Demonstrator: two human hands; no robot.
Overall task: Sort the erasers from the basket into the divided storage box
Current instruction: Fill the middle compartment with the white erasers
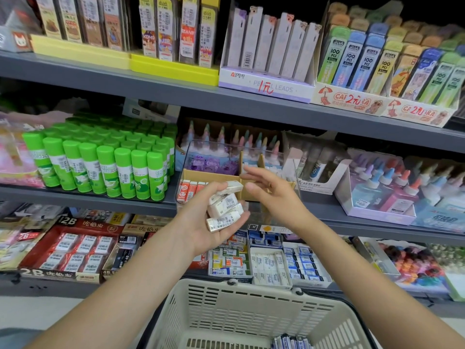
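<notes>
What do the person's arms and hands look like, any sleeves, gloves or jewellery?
Both forearms are bare as far as the frame shows, with no sleeves in view. The left hand and right hand wear no gloves, and no rings, watch or bracelets show.

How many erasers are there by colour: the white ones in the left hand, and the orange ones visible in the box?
White erasers, held in the left hand: 4
Orange erasers, visible in the box: 3
Total: 7
</notes>
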